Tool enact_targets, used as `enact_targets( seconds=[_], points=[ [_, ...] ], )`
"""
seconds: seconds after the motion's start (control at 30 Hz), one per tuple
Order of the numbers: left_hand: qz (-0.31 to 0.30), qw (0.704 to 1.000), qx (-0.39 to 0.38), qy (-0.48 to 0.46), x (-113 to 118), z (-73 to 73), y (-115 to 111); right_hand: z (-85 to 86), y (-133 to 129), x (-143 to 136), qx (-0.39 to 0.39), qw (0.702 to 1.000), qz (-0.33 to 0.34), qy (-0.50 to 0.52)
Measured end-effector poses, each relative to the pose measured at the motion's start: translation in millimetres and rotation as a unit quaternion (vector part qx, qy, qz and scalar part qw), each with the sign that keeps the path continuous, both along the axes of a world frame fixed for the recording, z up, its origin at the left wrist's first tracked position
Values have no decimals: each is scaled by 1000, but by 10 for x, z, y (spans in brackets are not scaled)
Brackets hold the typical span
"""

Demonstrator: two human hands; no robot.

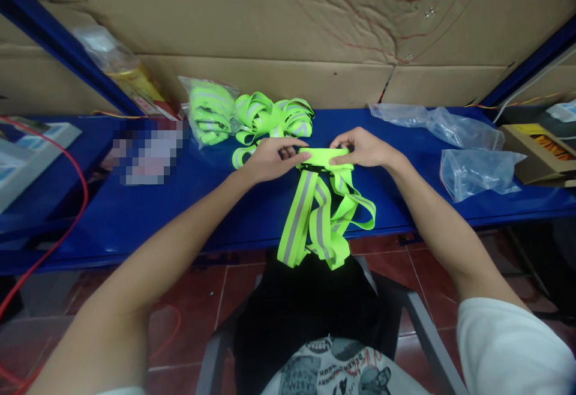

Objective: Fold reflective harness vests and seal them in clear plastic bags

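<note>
A neon yellow-green reflective strap point(323, 157) is stretched flat between my two hands, above the blue shelf. My left hand point(275, 158) pinches its left end between thumb and fingers. At the other end my right hand point(360, 147) grips it the same way, thumb on the near face. Below the held part, loops of the strap with a grey stripe hang down over the shelf's front edge toward my lap. Just behind lie rolled reflective straps point(294, 117), partly behind my left hand. A clear bag of folded straps point(210, 113) stands to their left.
Clear plastic bags point(477, 173) lie on the right of the blue shelf point(202, 203), beside an open cardboard box point(540, 155). A plastic bottle point(130, 77) leans at the back left. A red cable point(83, 185) curves down the left side. Cardboard point(225, 23) lines the back.
</note>
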State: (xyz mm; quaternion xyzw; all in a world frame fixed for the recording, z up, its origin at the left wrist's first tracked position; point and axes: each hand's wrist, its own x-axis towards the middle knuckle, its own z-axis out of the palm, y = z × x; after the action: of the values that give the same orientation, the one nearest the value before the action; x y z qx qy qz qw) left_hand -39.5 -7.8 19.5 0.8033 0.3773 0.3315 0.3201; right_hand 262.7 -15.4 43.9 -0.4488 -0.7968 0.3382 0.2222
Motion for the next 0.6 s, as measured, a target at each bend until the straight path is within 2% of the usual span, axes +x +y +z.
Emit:
enact_targets(
  seconds=[0.07, 0.23, 0.3, 0.37, 0.47, 0.6],
  points=[
    [29, 999, -10, -29, 36, -41, 5, 11, -4, -8, 28, 1000, 0, -12],
    [17, 992, -82, -95, 54, -61, 12, 53, -38, -69, 110, 992, -26, -55],
    [31, 991, -85, -102, 46, -49, 15, 44, -48, -98, 136, 987, -48, -69],
    [43, 993, -76, -81, 40, -44, 22, 21, -55, -121, 166, 981, -66, -81],
    [29, 998, -55, -19, 39, -56, 34, -14, -63, -144, 200, 973, -78, -86],
    [29, 1000, 1, 8, 38, -66, 28, -38, -61, -153, 200, 976, -77, -31]
  ],
)
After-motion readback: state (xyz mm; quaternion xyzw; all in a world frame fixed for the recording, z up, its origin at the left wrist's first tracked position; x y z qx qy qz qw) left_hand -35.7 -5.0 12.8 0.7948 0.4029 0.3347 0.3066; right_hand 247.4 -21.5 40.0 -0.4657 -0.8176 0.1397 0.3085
